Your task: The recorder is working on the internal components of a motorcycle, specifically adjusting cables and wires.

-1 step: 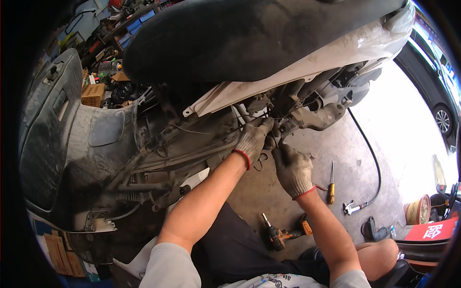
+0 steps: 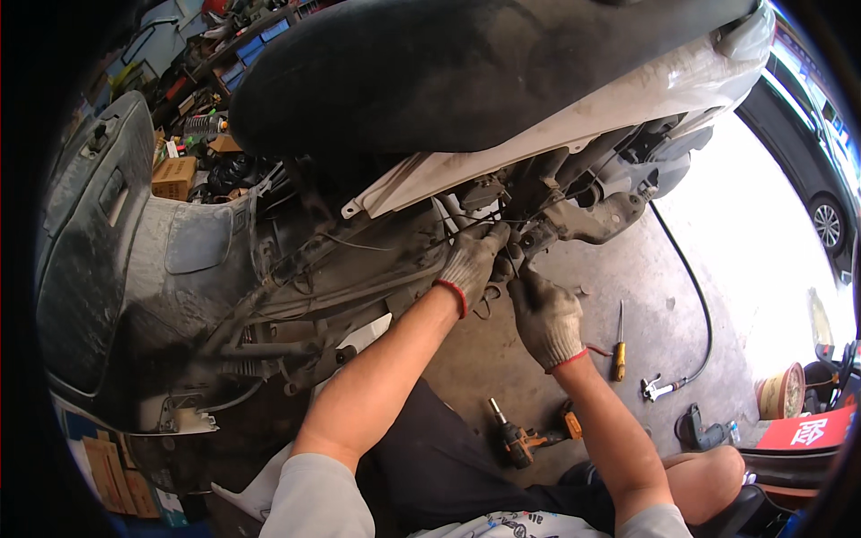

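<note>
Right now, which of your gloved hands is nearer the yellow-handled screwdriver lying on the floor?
Right. The right hand works at the scooter underside just up-left of the yellow-handled screwdriver, apart from it. The left hand grips parts farther left and higher, beyond the right hand.

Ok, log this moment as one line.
left hand gloved, on scooter underside | right hand gloved, just below | screwdriver, drill on floor

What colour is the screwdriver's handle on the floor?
Yellow, on the metal-shafted screwdriver; head view.
</note>
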`<state>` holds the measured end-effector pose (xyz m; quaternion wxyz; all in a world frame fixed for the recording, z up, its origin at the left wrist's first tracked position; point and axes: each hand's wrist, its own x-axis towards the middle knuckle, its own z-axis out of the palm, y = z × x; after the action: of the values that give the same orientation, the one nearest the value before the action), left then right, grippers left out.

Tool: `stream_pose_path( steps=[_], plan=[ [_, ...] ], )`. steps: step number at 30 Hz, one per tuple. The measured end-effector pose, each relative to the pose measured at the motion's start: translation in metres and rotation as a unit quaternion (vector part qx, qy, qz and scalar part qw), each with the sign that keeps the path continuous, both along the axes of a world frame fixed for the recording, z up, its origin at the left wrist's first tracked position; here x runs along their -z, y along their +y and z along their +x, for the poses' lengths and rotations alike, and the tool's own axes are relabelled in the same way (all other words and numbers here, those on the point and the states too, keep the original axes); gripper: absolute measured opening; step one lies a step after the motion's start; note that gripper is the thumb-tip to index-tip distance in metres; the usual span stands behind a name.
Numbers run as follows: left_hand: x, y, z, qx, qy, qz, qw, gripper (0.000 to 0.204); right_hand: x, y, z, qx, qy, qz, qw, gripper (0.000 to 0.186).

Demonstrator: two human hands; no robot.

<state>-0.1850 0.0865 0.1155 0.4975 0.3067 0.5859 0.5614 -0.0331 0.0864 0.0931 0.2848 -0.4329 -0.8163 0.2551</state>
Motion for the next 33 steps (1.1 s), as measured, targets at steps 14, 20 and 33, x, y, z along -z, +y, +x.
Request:
stream_pose_path(
  steps=[14,20,33],
  plan=[
    [0.022,0.009,-0.012,-0.038,-0.006,-0.013,0.999,0.029,0.018,0.003,-0.017,0.033,-0.003,-0.008,0.999,0.034],
    [0.02,0.009,-0.015,-0.039,0.001,-0.015,0.999,0.03,0.011,0.001,-0.021,0.037,0.013,-0.057,0.998,0.035],
    [0.019,0.012,-0.016,-0.045,-0.001,-0.003,0.999,0.028,0.013,0.001,-0.032,-0.024,0.489,-0.578,0.653,0.034]
  ],
)
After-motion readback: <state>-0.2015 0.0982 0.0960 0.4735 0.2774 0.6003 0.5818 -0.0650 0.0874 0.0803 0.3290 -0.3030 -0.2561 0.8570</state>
